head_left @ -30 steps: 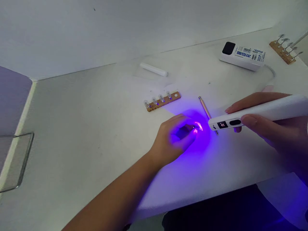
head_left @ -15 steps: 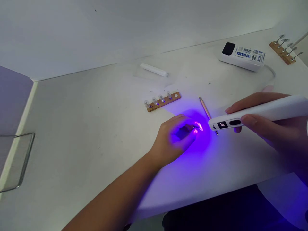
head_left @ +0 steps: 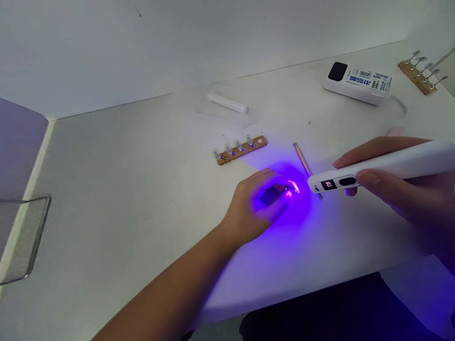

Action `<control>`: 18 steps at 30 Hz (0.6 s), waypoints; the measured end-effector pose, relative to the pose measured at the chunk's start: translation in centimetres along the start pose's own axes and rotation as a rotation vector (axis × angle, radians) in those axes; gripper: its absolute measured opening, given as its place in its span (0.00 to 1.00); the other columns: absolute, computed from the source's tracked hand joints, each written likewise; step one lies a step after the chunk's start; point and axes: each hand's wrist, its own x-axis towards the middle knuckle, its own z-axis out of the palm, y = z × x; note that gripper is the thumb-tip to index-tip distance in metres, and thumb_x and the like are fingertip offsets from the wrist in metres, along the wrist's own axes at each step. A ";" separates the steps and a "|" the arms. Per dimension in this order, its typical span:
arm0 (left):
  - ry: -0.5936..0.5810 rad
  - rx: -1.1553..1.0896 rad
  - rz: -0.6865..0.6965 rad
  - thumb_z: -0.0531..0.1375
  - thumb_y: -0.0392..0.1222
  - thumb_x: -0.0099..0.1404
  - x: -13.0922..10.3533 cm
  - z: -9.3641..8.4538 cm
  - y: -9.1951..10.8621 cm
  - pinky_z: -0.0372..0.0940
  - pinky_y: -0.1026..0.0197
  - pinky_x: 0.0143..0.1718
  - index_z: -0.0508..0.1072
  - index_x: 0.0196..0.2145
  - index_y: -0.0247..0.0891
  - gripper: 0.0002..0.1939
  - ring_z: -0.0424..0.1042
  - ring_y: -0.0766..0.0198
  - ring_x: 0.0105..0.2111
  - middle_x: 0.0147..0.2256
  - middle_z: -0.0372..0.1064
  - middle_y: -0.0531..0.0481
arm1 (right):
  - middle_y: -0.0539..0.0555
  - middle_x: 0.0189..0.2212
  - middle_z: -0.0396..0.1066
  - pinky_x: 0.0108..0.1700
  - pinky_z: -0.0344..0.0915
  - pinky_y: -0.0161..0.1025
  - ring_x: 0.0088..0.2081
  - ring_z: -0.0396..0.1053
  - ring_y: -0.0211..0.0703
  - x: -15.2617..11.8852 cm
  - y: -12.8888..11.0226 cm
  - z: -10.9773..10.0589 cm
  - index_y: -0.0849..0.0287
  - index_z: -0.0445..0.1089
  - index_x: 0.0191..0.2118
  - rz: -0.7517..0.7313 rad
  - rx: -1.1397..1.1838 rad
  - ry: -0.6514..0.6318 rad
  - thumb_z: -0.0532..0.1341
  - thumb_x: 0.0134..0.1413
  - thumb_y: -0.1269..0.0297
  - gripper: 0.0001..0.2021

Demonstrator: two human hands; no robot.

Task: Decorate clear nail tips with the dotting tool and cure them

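My left hand (head_left: 256, 203) pinches a small glossy nail tip (head_left: 296, 187) between thumb and fingertips; violet glare blurs its outline. In my right hand (head_left: 394, 189) is a white handheld UV nail lamp (head_left: 384, 163), my thumb beside its dark oval button. Its lit end points left at the nail tip, a short gap away, and its small display glows with digits. Under the lamp's head lies a slim pink dotting pen (head_left: 303, 158) with metal ends, partly covered. Beyond my left hand, a cork-coloured strip (head_left: 261, 141) carries several clear nail tips on small metal mounts.
A white cylinder (head_left: 227, 103) lies behind the strip. At the back right are a white device (head_left: 359, 84) with a dark panel, labels and a cable, and another strip (head_left: 415, 78) with several nail tips on stems. A wire frame (head_left: 40, 237) stands at left.
The digits on the lamp's display look different. Both hands, the lamp and the nail tip stay in place, with the violet light still on.
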 end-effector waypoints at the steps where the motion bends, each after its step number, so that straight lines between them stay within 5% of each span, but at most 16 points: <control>1: 0.002 -0.009 0.001 0.64 0.31 0.67 0.0 0.0 0.0 0.73 0.61 0.38 0.81 0.40 0.37 0.06 0.76 0.65 0.34 0.37 0.80 0.49 | 0.47 0.19 0.75 0.17 0.57 0.36 0.17 0.65 0.35 0.0 0.0 0.0 0.53 0.85 0.39 0.001 -0.004 -0.001 0.71 0.58 0.69 0.05; 18: -0.008 -0.013 -0.009 0.64 0.32 0.68 0.0 -0.1 0.0 0.74 0.60 0.38 0.80 0.40 0.38 0.06 0.78 0.63 0.35 0.37 0.80 0.48 | 0.48 0.18 0.75 0.17 0.57 0.37 0.18 0.67 0.37 0.1 -0.6 0.0 0.52 0.84 0.37 0.029 -0.054 0.003 0.71 0.58 0.68 0.04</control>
